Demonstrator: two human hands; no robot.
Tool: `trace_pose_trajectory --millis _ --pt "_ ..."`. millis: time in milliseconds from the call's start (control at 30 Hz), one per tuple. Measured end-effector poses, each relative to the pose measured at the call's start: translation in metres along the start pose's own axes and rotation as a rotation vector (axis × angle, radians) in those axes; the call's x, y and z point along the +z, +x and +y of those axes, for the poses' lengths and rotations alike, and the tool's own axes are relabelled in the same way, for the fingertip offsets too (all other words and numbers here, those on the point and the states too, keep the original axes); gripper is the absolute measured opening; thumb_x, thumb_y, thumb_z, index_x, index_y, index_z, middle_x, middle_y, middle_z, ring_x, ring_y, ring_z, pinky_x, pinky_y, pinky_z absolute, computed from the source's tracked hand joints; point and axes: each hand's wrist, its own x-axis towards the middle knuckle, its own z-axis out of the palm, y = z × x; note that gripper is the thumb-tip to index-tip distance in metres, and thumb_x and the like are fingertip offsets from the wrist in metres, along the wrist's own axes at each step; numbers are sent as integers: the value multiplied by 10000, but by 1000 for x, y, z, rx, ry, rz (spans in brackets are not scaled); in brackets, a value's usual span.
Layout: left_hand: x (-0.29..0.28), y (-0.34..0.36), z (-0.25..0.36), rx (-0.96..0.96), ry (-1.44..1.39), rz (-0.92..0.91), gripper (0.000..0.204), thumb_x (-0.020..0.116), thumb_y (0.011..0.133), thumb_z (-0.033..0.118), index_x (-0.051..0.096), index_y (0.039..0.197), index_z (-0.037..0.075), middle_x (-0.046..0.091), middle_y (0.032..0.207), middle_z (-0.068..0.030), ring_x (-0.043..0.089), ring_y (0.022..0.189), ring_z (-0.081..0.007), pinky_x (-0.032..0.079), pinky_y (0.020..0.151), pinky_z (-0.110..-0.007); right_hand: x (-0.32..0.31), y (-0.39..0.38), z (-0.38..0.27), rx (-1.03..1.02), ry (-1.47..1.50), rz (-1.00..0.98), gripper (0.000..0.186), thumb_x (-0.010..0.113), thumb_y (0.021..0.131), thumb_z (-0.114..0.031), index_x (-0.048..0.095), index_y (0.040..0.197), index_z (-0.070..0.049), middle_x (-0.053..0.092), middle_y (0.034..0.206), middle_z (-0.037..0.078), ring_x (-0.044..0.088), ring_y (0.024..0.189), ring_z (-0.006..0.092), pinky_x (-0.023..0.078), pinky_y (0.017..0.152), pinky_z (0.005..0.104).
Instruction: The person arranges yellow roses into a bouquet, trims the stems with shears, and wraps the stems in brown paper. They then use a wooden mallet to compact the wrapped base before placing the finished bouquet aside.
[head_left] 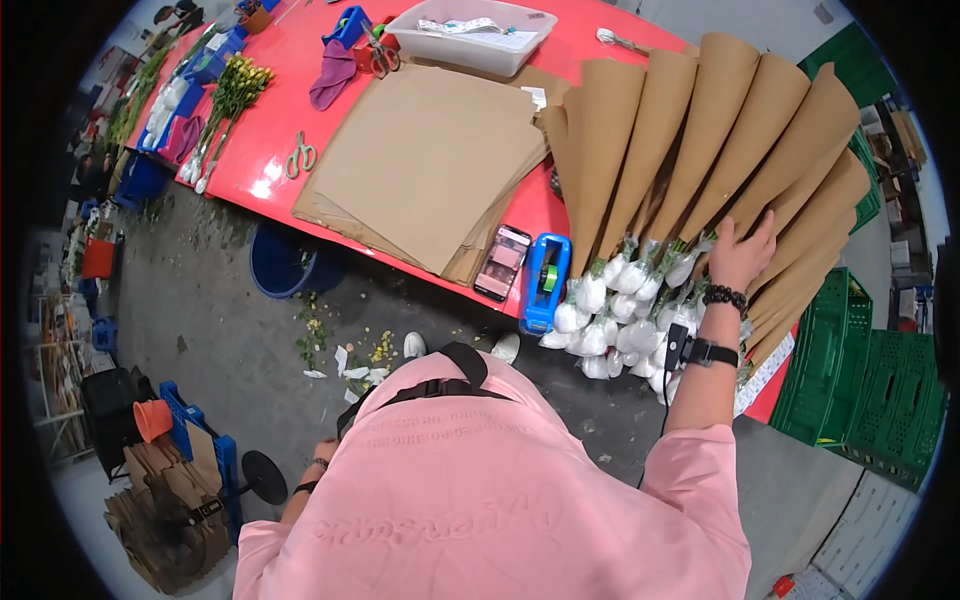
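Observation:
My right hand grips one of several brown paper cones fanned out on the right of the red table, its fingers curved over the paper. The cones' lower ends have white wrapped bulbs with green stems, hanging at the table's near edge. Left of them lie a blue tape dispenser and a phone. My left hand is low at my left side, mostly hidden by my body.
Brown paper sheets, green scissors, a white bin and yellow flowers lie on the table. A blue bucket stands below, green crates at right, a fan at lower left. People work in the far left background.

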Motion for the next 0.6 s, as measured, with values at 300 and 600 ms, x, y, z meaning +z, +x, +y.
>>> trace_pose_trajectory --millis 300,600 --pt "-88 38 18 -115 -599 -57 370 658 959 291 705 1150 -23 748 988 -139 707 880 -238 550 812 -355 -45 -126 -80 27 171 95 659 674 953 -181 381 1507 24 425 1483 254 407 1369 387 330 1152 468" --pt "-243 148 -10 -67 -619 -201 270 644 966 248 654 1158 59 713 884 -84 679 669 -218 508 551 -365 -32 -306 -182 354 497 -427 331 643 1003 -140 611 1293 16 719 1002 114 684 875 172 561 772 331"
